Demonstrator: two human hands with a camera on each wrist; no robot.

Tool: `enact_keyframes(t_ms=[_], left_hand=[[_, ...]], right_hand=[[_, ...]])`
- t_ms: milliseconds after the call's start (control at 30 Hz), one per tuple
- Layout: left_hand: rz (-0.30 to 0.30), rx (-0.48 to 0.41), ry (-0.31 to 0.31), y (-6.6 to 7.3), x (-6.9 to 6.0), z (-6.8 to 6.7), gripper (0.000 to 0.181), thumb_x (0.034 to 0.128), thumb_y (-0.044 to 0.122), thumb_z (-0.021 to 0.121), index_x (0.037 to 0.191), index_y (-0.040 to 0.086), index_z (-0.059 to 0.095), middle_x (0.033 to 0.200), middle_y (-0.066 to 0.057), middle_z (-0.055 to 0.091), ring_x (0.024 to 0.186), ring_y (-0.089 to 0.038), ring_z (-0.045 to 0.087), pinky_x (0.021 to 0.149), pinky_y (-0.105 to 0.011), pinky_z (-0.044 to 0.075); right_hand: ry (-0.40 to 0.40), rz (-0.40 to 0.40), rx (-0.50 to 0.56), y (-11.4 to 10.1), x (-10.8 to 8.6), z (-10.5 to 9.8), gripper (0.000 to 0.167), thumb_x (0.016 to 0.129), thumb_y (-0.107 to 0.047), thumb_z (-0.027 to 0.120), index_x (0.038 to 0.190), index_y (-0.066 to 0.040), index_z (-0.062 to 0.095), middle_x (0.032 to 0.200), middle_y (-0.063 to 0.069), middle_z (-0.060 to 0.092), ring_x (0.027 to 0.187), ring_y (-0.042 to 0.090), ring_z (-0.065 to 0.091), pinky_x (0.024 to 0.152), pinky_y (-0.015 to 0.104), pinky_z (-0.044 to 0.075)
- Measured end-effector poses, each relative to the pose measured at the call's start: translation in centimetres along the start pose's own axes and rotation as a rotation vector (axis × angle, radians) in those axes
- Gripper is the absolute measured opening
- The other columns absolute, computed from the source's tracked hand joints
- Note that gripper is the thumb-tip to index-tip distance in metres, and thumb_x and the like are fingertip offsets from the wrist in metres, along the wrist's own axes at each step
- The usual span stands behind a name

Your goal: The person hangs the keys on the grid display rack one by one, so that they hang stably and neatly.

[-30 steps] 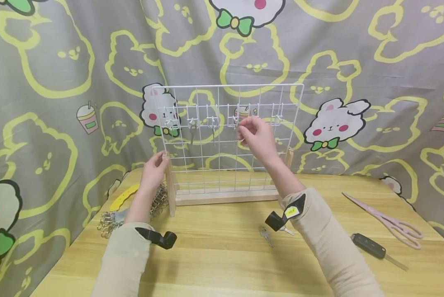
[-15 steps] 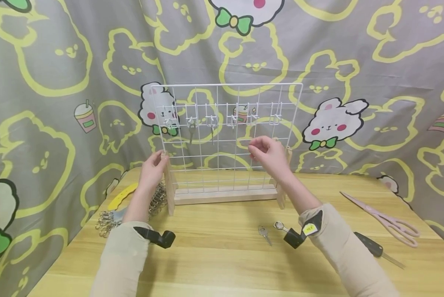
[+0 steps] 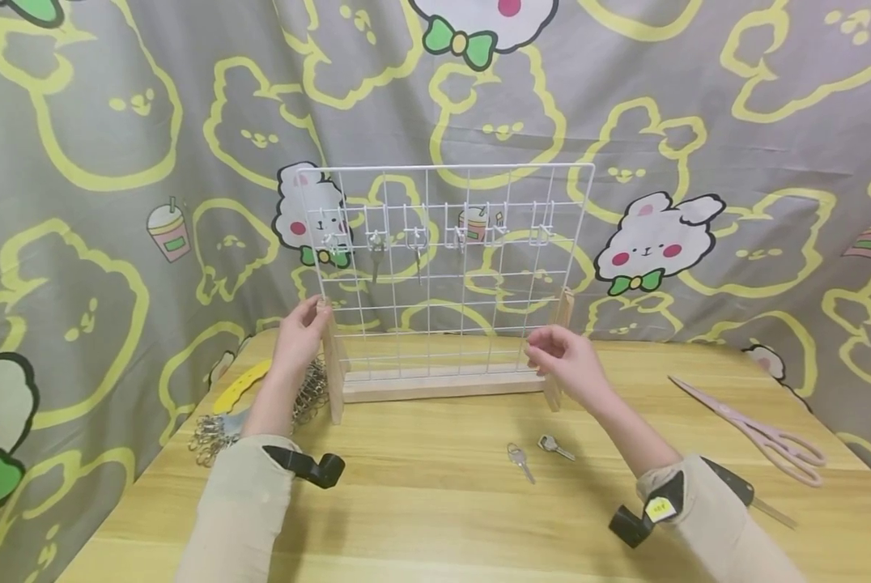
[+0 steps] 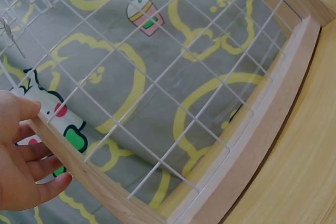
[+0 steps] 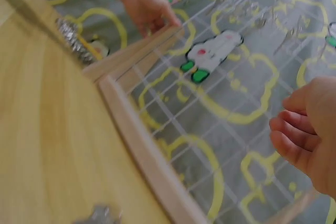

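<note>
Fingers [image 5: 291,148] of the right hand [image 3: 570,366] curl loosely, with nothing visible in them; the left hand [image 3: 300,332] pinches the top of a wooden post [image 3: 333,372]. That hold should steady the wire grid rack [image 3: 446,167]. The near key [image 3: 524,466] and far key [image 3: 556,448], on the table [image 3: 421,518] before it, are probably best pinched by the blade. The right hand hovers at the rack's right end, forearm slanting inward.

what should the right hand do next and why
Probably lower the right hand and pinch the nearest loose key on the table: it appears to hold nothing, hanging keys are on the wire grid rack, and the left hand holds its wooden post.
</note>
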State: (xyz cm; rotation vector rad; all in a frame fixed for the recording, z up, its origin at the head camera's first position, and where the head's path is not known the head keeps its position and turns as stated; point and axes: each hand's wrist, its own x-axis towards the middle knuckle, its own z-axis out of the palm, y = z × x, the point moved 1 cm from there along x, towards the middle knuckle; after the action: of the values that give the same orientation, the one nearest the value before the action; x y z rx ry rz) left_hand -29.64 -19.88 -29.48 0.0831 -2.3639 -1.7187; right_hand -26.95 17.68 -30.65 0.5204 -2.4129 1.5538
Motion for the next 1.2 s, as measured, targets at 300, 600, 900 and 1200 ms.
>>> enact_keyframes(t_ms=[300, 600, 900, 1200], left_hand=[[0.014, -0.02, -0.001, 0.3, -0.2, -0.1, 0.058, 0.0992, 0.031, 0.043, 0.148, 0.008, 0.022, 0.15, -0.018, 0.022, 0.137, -0.03, 0.022, 0.11, -0.041, 0.023], [0.007, -0.002, 0.0, 0.2, -0.1, 0.0, 0.057, 0.0991, 0.032, 0.043, 0.148, 0.01, 0.022, 0.15, -0.017, 0.022, 0.137, -0.03, 0.021, 0.111, -0.042, 0.022], [0.011, -0.01, -0.002, 0.0, -0.1, 0.2, 0.056, 0.099, 0.031, 0.043, 0.148, 0.01, 0.024, 0.15, -0.017, 0.023, 0.137, -0.029, 0.022, 0.111, -0.043, 0.022], [0.02, -0.015, 0.003, -0.2, 0.0, 0.2, 0.056, 0.0994, 0.03, 0.043, 0.148, 0.009, 0.023, 0.149, -0.017, 0.025, 0.136, -0.03, 0.023, 0.111, -0.043, 0.023]], right_hand=[[-0.119, 0.067, -0.069, 3.6, -2.3, 0.1, 0.022, 0.084, -0.004, 0.066, 0.103, 0.006, 0.06, 0.088, 0.012, 0.065, 0.076, 0.021, 0.061, 0.061, 0.029, 0.053], [-0.229, 0.051, -0.058, 5.5, -4.1, 2.0, 0.026, 0.082, -0.006, 0.068, 0.102, 0.008, 0.06, 0.089, 0.008, 0.064, 0.08, 0.017, 0.058, 0.064, 0.023, 0.053], [-0.294, 0.093, -0.009, 7.8, -5.4, 3.6, 0.028, 0.081, -0.004, 0.068, 0.104, 0.009, 0.059, 0.092, 0.013, 0.062, 0.081, 0.02, 0.057, 0.063, 0.025, 0.053], [-0.348, 0.075, -0.044, 8.8, -5.7, 4.3, 0.027, 0.078, -0.007, 0.072, 0.099, 0.005, 0.061, 0.083, 0.004, 0.061, 0.074, 0.015, 0.056, 0.056, 0.024, 0.05]])
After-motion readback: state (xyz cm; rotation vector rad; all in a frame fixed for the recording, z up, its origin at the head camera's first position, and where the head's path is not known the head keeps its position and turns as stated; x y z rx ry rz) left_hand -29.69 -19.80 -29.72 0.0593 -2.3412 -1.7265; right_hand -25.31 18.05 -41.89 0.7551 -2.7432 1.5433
